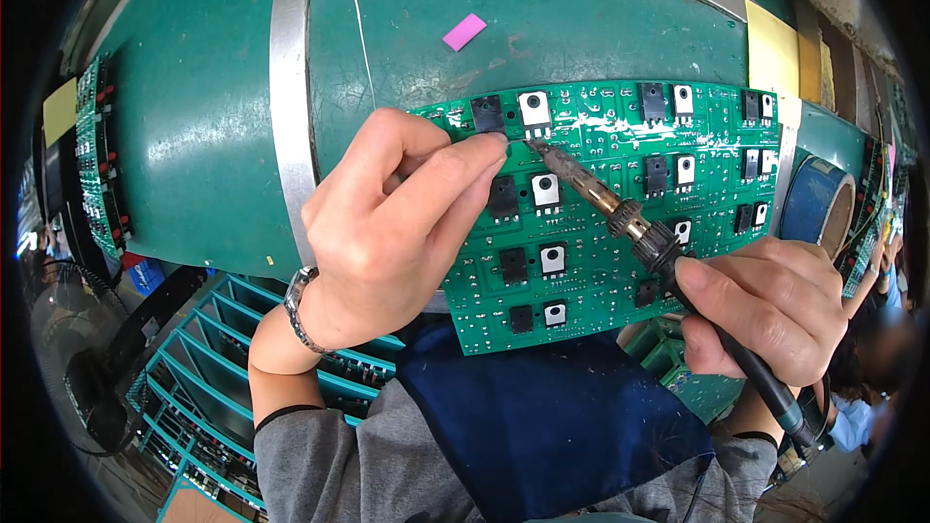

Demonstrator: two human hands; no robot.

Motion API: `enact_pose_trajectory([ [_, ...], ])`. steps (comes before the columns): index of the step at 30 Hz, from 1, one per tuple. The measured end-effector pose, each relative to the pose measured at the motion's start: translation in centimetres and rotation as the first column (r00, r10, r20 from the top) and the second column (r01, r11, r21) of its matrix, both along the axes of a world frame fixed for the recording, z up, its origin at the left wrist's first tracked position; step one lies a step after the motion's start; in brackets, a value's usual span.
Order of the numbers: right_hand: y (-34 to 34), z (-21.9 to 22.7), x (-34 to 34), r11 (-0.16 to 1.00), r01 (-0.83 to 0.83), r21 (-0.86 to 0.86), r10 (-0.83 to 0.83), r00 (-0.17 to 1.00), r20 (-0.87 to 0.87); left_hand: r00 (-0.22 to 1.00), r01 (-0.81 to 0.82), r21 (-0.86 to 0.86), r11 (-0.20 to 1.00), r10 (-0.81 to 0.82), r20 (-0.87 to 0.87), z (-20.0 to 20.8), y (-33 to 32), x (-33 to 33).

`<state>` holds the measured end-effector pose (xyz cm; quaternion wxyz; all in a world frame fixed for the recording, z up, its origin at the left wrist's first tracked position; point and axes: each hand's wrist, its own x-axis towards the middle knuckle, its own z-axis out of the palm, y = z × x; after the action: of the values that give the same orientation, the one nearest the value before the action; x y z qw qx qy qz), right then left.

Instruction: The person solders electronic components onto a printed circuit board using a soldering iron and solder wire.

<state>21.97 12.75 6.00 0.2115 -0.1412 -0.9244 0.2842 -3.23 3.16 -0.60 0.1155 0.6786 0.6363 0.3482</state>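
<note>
Spreading beyond and to the left of the circuit board point(599, 244), the green bench point(208, 136) is the largest thing in view. The circuit board lies squarely in front of the person, its near edge out over a dark blue apron point(542, 397). Slanting across the board's middle is the soldering iron point(657, 244), its handle held pen-fashion in the right hand point(775, 300). Over the board's left end, the left hand point(378, 203) is pinched narrow; what sits between its fingertips is hidden, but a thin wire point(360, 27) runs to this hand from past the board's far edge, so it is probably being fed to the joint. To the board's right stands a blue tape roll point(817, 196); beyond its far edge lies a pink slip point(465, 32). At the board's far left, a black part point(488, 114) sits beside a white-faced part point(534, 108), whose legs meet the iron's tip point(536, 146) or nearly so; contact cannot be told.

Good soldering here would mean warming leg and pad together, feeding wire into the joint rather than onto the tip, then withdrawing wire first and iron second. The legs are close-set, so overfeeding could bridge them, and the left fingertips seem near enough to risk a burn. Resting the wrist at the board's edge should steady the tip. As for writing, no brand or label is legible on the iron, board or parts.
</note>
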Motion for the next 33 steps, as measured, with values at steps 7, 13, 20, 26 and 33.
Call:
enact_pose_trajectory([
  [7,0.0,0.0,-0.1,1.000,-0.003,-0.001,0.003,1.000,-0.003,0.998,-0.052,-0.002,0.999,0.052,0.037,0.2,0.0,-0.1],
  [13,-0.1,0.8,1.2,0.999,0.021,0.025,-0.021,1.000,-0.009,0.996,-0.010,-0.014,1.000,0.011,0.086,0.4,0.2,0.2],
  [20,0.1,0.2,0.9,0.998,0.057,0.003,-0.057,0.998,-0.019,0.998,0.006,0.010,1.000,-0.007,0.060,-0.1,0.2,0.5],
  [26,0.6,0.2,0.9,1.000,-0.014,0.016,0.013,1.000,0.027,0.998,0.010,0.007,1.000,-0.010,0.057,-0.2,0.3,0.6],
  [33,0.7,0.2,0.9,0.999,-0.031,0.031,0.030,0.999,0.021,0.999,0.020,0.018,1.000,-0.021,0.047,-0.3,0.5,0.6],
])
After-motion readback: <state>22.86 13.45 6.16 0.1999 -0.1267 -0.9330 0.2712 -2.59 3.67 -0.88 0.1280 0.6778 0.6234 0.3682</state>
